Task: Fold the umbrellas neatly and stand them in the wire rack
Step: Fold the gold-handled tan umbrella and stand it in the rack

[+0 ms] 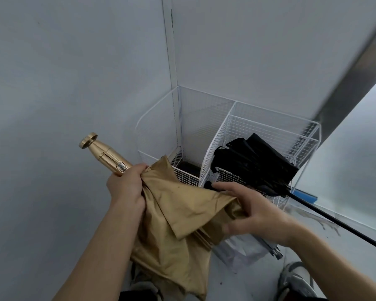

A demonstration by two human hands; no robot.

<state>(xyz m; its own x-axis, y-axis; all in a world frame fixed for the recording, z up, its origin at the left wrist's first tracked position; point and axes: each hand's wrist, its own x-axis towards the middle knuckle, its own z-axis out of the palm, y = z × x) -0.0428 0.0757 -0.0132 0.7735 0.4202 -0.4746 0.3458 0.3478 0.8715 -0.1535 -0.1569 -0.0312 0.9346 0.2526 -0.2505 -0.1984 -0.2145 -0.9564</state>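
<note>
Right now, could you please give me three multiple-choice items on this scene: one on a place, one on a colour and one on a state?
1. Where is the black umbrella?
A. in the right-hand section of the white wire rack
B. flat on the floor
C. leaning on the wall

2. What colour is the held umbrella?
A. red
B. gold
C. blue

3. How is the held umbrella's canopy?
A. spread fully open
B. rolled tight and strapped
C. loose and crumpled

Answers:
1 A: its black folds lie within the rack's right-hand mesh walls.
2 B: it has a shiny gold handle and tan-gold cloth.
3 C: the cloth hangs in slack folds while the left hand grips it just below the handle and the right hand pinches a flap.
</note>
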